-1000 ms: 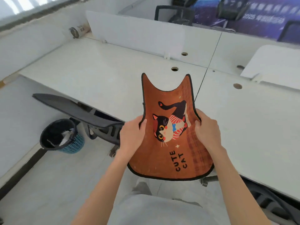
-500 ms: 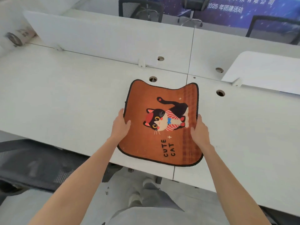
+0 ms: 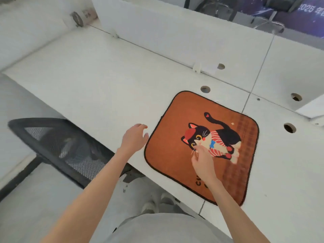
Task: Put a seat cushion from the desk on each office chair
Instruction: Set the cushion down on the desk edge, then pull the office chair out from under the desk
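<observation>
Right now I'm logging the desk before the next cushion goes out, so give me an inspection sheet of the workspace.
Surface: white desk with round cable holes and a seam between two tops.
Job's things: orange cat cushion lies flat on the desk near the front edge; black mesh chair stands left of it, partly under the desk.
Clutter: a roll-like item at the far left corner, too blurred to name.
Hands: left hand hangs beside the cushion's left edge, fingers relaxed; right hand is over the cushion, contact unclear.
Cables: nothing seen.
Surroundings: white divider, more chairs and a blue banner beyond.
</observation>
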A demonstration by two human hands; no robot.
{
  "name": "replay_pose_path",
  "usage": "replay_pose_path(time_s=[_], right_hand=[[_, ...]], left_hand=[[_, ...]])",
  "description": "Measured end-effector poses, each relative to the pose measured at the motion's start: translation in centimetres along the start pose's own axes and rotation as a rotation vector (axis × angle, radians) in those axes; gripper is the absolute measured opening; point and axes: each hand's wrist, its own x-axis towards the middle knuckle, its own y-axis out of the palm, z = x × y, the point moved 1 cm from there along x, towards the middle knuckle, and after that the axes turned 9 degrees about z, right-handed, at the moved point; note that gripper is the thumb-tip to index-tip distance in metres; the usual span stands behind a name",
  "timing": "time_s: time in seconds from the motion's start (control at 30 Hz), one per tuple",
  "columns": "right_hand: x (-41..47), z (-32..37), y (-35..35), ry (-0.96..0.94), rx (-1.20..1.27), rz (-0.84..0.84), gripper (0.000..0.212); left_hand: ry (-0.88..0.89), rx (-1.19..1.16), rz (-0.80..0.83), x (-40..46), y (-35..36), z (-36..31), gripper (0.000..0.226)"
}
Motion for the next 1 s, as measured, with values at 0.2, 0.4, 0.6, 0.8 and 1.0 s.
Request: replay_pose_path(time_s=[0.2,0.4,0.6,0.8,1.0], right_hand=[[-1.3,12.7,7.7,-0.356,0.079,0.570,0.036],[-4.5,17.6,13.7,-0.409,0.095,0.609,0.050],[-5.4,16.8,16.5,0.127,0.478,0.623,0.068],[-6.3,17.0,17.5,0.238,0.663,0.477,0.068],[-8.4,17.6,19.4,0.328,0.868,0.343,0.044]], left_hand=[[-0.217,-0.043,-0.468,-6.1,-6.9,7.3,0.035],[-0.645,-0.177,-0.758,-12.0,-7.8,14.7,0.056],[-0.717,-1.406,-0.556,-13.0,-7.2,17.4,0.024],[-0.533,-1.796,-0.440,-12.9,-6.9,19.0,0.012],[-0.474,-1.818,-0.298,-14.3,-7.0,20.8,0.009]])
